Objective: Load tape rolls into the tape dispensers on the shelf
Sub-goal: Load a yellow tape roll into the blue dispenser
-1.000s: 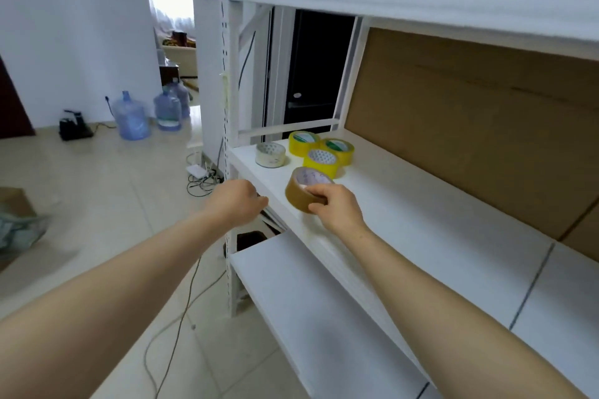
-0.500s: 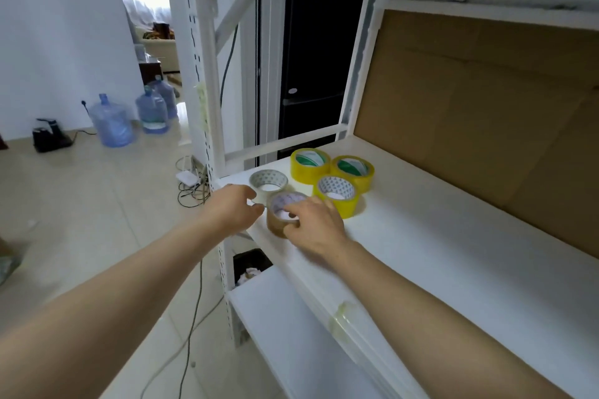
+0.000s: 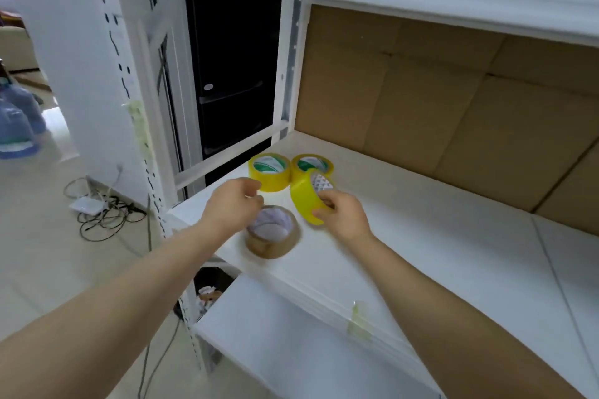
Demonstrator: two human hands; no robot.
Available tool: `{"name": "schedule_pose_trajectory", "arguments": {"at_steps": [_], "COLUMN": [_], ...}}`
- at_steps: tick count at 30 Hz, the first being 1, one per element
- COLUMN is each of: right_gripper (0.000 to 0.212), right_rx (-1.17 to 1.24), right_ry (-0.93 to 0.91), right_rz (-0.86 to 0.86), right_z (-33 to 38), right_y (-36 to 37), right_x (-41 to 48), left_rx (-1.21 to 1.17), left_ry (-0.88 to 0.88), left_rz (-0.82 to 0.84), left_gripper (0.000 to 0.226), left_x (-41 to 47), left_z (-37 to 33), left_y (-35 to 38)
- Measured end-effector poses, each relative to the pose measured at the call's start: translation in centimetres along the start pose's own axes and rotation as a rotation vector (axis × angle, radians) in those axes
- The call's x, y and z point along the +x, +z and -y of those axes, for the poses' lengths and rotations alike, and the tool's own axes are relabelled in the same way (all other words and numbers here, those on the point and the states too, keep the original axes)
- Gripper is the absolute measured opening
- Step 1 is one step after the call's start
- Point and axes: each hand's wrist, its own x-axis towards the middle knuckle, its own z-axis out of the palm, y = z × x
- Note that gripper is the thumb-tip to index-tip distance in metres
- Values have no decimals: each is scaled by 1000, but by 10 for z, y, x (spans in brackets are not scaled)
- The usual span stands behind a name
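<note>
tape rolls are gathered near the left end of the white shelf board [image 3: 421, 236], whose surface is smooth and matte. a yellow roll [image 3: 306, 196] is tilted up on its edge just right of the brown roll [image 3: 272, 236] and is pinched by the right hand [image 3: 343, 214], fingers curled over its rim and into the core, where a white printed liner shows. the brown roll, glossy and ring-shaped, lies flat near the board's front edge; its core is hollow and pale inside. the left hand [image 3: 235, 204] is held over the brown roll's left rim with fingers loosely curled; whether anything is gripped cannot be told, since motion blur hides the fingertips. behind the brown roll, two more yellow rolls [image 3: 269, 172] lie flat side by side, touching or nearly so, each with a green-and-white label inside the core; the right one [image 3: 312, 162] is partly hidden by the tilted roll. corrugated cardboard panels [image 3: 437, 107] line the back of the shelf bay. below the brown roll, a lower white board [image 3: 275, 350] is seen, and beside it a dark bin [image 3: 207, 291] holding crumpled paper. far left of the brown roll, tangled cables [image 3: 103, 210] and blue water jugs [image 3: 16, 126] rest on the tiled floor.
</note>
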Motion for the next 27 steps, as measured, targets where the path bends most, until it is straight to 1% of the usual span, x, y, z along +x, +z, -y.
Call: {"name": "schedule_pose_trajectory", "arguments": {"at_steps": [2, 3, 4, 6, 7, 9, 12, 15, 18, 20, 23, 25, 27], "right_gripper": [27, 31, 31, 27, 27, 26, 26, 31, 23, 22, 19, 18, 18], "right_rx": [387, 507, 575, 633, 640, 658, 648, 566, 478, 499, 636, 628, 568], "right_ry": [67, 91, 112, 139, 151, 171, 210, 267, 286, 337, 385, 382, 373], "right_rz": [-94, -132, -165, -225, -252, -300, -372, -440, -454, -490, -640, -720, -781], "right_z": [8, 11, 14, 15, 13, 4, -20, -51, -83, -108, -147, -170, -191], "right_y": [-14, -23, -32, -51, -60, -82, -114, -150, -189, -221, -269, -296, -317], "right_x": [-16, -26, -37, -61, -74, -99, -141, -195, -261, -309, -378, -420, -457], "left_rx": [-240, -351, -442, -573, -623, -696, -753, -769, -845, -833, -781, -767, -783], "left_ry": [-26, -38, -42, -46, -50, -49, -20, 5, 31, 90, 249, 320, 335], "left_rz": [36, 67, 105, 184, 227, 329, 465, 579, 755, 861, 957, 1022, 1078], "left_gripper": [35, 33, 30, 22, 21, 26, 23, 20, 12, 15, 19, 23, 22], "left_x": [0, -2, -7, -19, -25, -41, -71, -112, -162, -202, -266, -305, -340], "left_z": [-14, -24, -36, -61, -73, -97, -131, -169, -211, -241, -281, -305, -328], "left_y": [10, 16, 23, 38, 46, 64, 94, 132, 177, 212, 263, 294, 322]}}
